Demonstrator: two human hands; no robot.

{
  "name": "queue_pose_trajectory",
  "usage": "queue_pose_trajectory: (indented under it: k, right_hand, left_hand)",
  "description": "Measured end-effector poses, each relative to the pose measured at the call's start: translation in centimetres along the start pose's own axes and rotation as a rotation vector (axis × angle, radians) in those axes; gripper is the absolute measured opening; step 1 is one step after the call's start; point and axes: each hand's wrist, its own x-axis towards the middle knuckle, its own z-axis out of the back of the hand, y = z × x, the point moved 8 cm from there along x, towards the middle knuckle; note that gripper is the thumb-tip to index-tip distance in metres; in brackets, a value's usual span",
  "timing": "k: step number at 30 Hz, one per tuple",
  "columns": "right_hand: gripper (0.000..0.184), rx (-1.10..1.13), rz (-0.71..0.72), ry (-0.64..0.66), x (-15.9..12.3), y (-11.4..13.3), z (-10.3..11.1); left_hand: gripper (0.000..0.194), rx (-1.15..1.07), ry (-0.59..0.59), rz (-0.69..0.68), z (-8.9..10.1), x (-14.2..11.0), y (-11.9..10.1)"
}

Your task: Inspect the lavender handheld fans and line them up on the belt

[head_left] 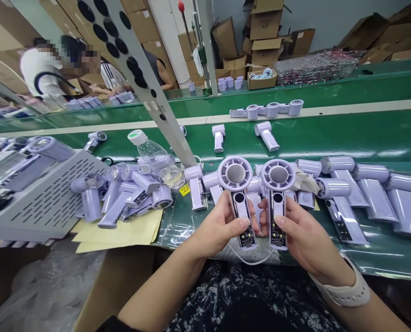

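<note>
Two lavender handheld fans stand upright side by side above the near edge of the green bench. My left hand point(222, 223) is wrapped round the handle of the left fan point(234, 174), its thumb lying on the front. Round the right fan point(278, 175) my right hand point(300, 233) is closed in the same way. Both fans face me with their round ringed heads up, and each handle shows a dark oval and an exposed circuit board low down. A thin white cable point(250, 263) loops below them. Fingers behind the handles are partly hidden.
More fans point(376, 184) lie in a row at right, and a pile of them point(122, 191) rests at left on yellow paper point(122, 233). A clear bottle point(152, 150) stands beside a slanted metal post point(157, 92). Several fans sit on the green belt point(240, 143); people work beyond.
</note>
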Motion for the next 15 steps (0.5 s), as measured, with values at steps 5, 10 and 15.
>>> queue_pose_trajectory:
  k: [5,10,15]
  right_hand:
    - [0.026,0.002,-0.003,0.005,-0.4,0.3,0.2]
    - [0.028,-0.002,0.016,0.047,-0.7,1.0,0.0]
    - [0.030,0.016,0.009,0.006,-0.6,0.4,0.5]
  left_hand:
    - [0.033,0.007,-0.009,-0.019,-0.3,-0.2,-0.2]
    - [0.035,0.016,0.019,-0.024,-0.5,-0.1,-0.4]
    - [0.044,-0.069,-0.123,-0.015,1.0,0.7,0.7]
